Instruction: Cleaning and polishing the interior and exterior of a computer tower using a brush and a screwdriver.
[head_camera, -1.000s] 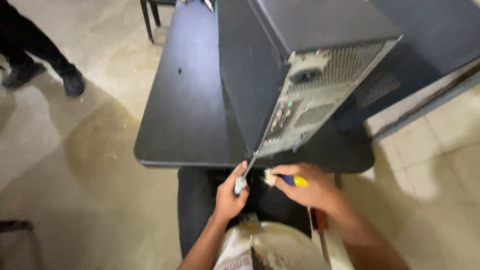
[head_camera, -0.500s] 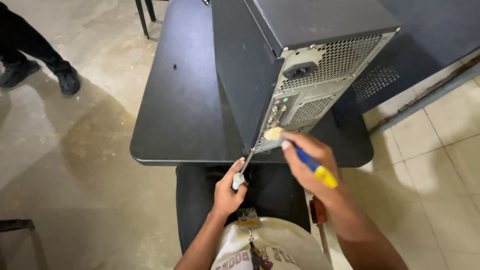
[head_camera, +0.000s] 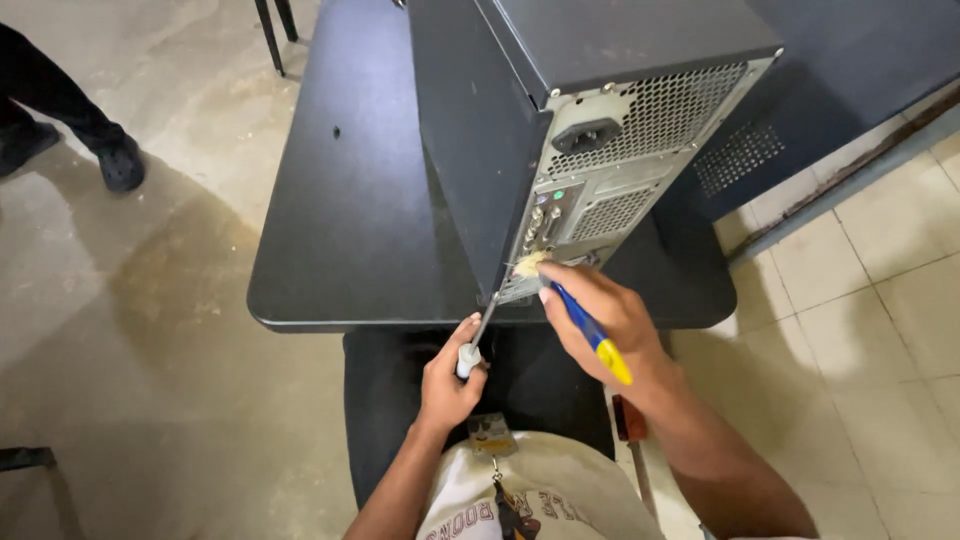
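A dark computer tower (head_camera: 520, 120) stands upright on a black table (head_camera: 340, 230), its metal rear panel (head_camera: 610, 190) facing me. My right hand (head_camera: 610, 325) holds a small brush with a blue and yellow handle (head_camera: 590, 335); its pale bristles touch the lower ports of the rear panel. My left hand (head_camera: 450, 385) grips a screwdriver (head_camera: 478, 335) by its light handle, the shaft pointing up toward the bottom corner of the tower case.
Another person's dark trouser legs and shoe (head_camera: 120, 165) stand on the concrete floor at the upper left. Chair legs (head_camera: 275, 25) show beyond the table. A dark cabinet (head_camera: 850, 90) sits to the right, with a tiled floor (head_camera: 880, 310) below it. A red-handled tool (head_camera: 628, 420) lies by my right forearm.
My right hand has lifted the brush from near my lap up to the tower's rear panel and the bristles now press on the ports. The left hand has stayed with the screwdriver.
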